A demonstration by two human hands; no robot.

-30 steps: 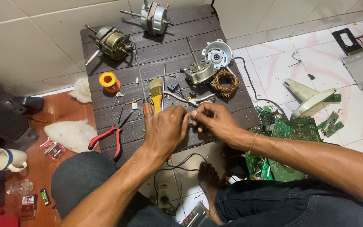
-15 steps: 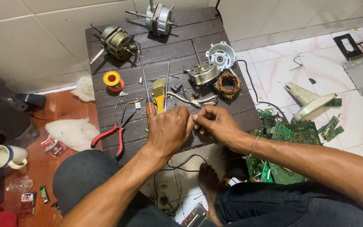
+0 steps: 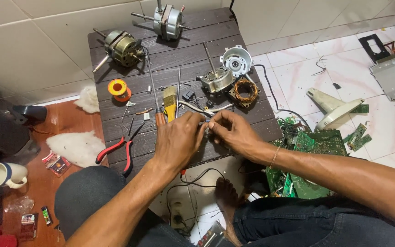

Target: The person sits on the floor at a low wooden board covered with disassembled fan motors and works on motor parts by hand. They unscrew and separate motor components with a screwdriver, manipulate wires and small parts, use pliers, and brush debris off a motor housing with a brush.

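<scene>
Where the fingertips meet, thin grey wires (image 3: 205,120) pinched between left hand (image 3: 178,139) and right hand (image 3: 231,131), just above the front edge of the dark slatted table (image 3: 193,55). Wire ends too small to resolve. Just behind: yellow-handled brush (image 3: 169,101), screwdriver (image 3: 154,93), copper-wound stator (image 3: 245,89), open motor housing (image 3: 216,79), white end cap (image 3: 236,60). Red-handled pliers (image 3: 117,148) left of the hands. White mug (image 3: 3,174) on the floor, contents not visible. Green circuit boards (image 3: 318,144) heaped right.
</scene>
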